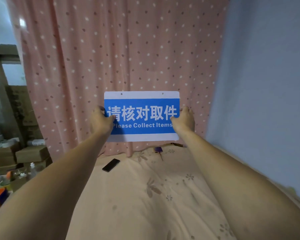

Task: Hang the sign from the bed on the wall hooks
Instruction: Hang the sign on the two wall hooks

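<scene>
Head view. The sign (141, 116), a blue-and-white plate reading "Please Collect Items", is held upright in the air above the far end of the bed (145, 196), in front of the pink dotted curtain (121, 49). Its long axis runs level, left to right.

The left hand (100, 119) grips the sign's left edge, thumb on the printed face. The right hand (184, 119) grips the right edge in the same manner. Both arms are extended equally; neither hand is nearer.

Two mounting holes (121, 93) lie along the sign's top margin, above both hands and unobstructed. No wall hooks can be identified. The next move likely requires locating them, then raising the sign level.

A black phone (110, 165) lies on the bed near its far left edge, below the sign.
</scene>
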A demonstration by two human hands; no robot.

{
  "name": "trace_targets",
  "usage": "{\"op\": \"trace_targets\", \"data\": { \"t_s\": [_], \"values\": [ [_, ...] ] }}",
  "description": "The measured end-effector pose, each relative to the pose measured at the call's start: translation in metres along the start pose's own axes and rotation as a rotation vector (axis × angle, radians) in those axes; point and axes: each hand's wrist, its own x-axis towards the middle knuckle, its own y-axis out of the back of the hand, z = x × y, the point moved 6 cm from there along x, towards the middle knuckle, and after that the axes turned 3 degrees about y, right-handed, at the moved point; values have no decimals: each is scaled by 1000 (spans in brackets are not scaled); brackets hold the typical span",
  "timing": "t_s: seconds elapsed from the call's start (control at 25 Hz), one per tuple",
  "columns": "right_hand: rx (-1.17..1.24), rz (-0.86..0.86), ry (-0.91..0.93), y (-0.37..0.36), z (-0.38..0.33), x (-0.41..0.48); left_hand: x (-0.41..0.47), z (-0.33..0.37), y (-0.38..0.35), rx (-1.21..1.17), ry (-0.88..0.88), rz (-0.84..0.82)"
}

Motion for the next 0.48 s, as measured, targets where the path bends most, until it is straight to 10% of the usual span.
{"op": "trace_targets", "data": {
  "t_s": [0.48],
  "values": [
    [-286,349,-209,295,170,-17,-184,146,-242,-224,-147,-490]
  ]
}}
